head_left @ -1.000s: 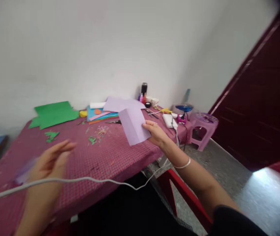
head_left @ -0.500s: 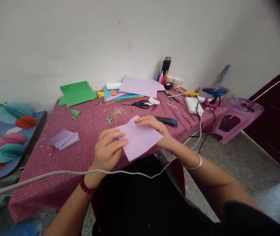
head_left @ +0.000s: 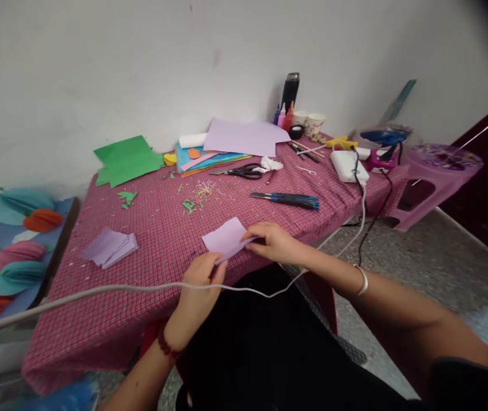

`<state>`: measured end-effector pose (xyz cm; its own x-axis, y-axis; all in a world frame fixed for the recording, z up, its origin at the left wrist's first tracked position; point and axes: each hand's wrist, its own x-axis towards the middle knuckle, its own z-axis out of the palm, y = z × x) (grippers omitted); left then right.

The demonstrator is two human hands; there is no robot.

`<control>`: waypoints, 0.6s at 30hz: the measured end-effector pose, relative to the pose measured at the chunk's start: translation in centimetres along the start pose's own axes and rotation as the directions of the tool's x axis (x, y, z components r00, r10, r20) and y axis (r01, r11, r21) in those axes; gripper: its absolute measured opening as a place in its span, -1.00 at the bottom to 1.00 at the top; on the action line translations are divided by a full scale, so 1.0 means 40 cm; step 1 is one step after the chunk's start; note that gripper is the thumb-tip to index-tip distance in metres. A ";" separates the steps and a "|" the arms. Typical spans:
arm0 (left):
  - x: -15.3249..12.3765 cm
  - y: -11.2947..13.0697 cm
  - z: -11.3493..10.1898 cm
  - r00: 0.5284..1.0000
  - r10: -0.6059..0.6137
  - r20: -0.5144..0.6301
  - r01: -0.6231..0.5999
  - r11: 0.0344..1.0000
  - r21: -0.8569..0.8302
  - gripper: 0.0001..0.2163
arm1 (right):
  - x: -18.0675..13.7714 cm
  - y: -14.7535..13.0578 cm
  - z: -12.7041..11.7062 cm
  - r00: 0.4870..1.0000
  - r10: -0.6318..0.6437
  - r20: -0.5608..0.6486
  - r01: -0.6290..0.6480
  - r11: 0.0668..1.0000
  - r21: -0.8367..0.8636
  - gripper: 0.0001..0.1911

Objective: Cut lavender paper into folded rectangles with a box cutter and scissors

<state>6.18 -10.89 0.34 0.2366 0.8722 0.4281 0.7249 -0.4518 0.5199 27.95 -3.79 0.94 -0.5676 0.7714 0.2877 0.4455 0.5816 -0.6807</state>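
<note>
White cable (head_left: 141, 287) before left hand (head_left: 196, 297), cutter (head_left: 295, 200) beyond lilac paper (head_left: 226, 234)

The lilac sheet (head_left: 225, 234) at the centre of the frame is smooth, matt paper, like the lilac stack (head_left: 109, 249) at lower left. The checked tablecloth (head_left: 158, 228) is dull, wrinkled cloth. The green sheets (head_left: 126, 161) at upper left are matt paper. Right of centre, the cutter (head_left: 293, 200) has a metal blade and a plastic-looking handle. The 2 cups (head_left: 315, 124) at upper right look like paper; the stool (head_left: 434, 185) at far right, smooth plastic.
</note>
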 end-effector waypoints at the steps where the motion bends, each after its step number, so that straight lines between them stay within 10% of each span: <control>1: 0.008 -0.002 0.002 0.995 -0.091 -0.030 0.091 0.996 0.000 -0.85 | 0.008 -0.002 0.003 0.997 0.076 -0.022 -0.076 0.997 0.019 -0.96; 9: 0.102 -0.040 0.029 0.901 -0.414 -0.127 0.396 0.907 -0.147 -0.62 | 0.060 0.001 0.039 0.928 0.264 -0.264 -0.256 0.964 0.065 -0.38; 11: 0.099 -0.037 0.033 0.912 -0.391 -0.124 0.379 0.919 -0.107 -0.43 | 0.063 0.001 0.039 0.936 0.247 -0.252 -0.245 0.969 0.040 -0.55; 14: 0.076 -0.024 0.028 0.960 -0.271 -0.072 0.274 0.961 0.031 -0.65 | 0.063 0.000 0.036 0.962 0.200 -0.184 -0.210 0.977 -0.035 -0.91; 18: 0.038 -0.005 0.014 0.989 -0.145 -0.010 0.144 0.970 0.194 -0.81 | 0.062 0.002 0.041 0.978 0.101 -0.180 -0.128 0.981 -0.147 -0.91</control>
<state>6.75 -9.36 0.49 0.1228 0.9264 0.3559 0.8629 -0.2768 0.4228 25.45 -2.25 0.49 -0.3858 0.8601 0.3338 0.6114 0.5093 -0.6056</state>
